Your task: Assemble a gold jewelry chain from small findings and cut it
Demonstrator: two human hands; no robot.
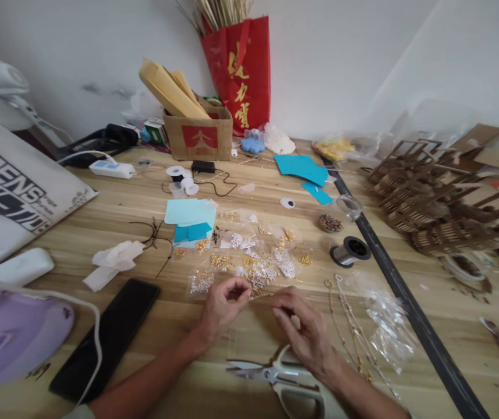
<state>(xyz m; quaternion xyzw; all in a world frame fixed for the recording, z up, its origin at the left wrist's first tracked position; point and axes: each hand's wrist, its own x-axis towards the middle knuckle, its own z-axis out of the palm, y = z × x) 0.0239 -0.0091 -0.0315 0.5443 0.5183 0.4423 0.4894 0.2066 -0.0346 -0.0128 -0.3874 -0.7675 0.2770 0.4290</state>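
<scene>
A short, fine beaded strand (261, 296) stretches between my two hands over the table. My left hand (226, 299) pinches its one end, thumb and forefinger closed together. At the other end, the fingers of my right hand (300, 323) are bent and closed on it. Just beyond the fingertips lie gold and silver beads (260, 272) in small clear bags. Scissors (275, 375) with pale handles rest beneath my right hand, blades pointing left. To the right are gold and silver chain necklaces (349, 320) and a spool of thin wire (350, 252).
A black phone (107, 340) and a purple appliance (13, 334) with a white cable are on the left. Crumpled clear bags (386, 323) lie right. Brown wooden basket-like pieces (424, 201) stack far right; a cardboard box (199, 137) and a red bag (249, 75) stand behind.
</scene>
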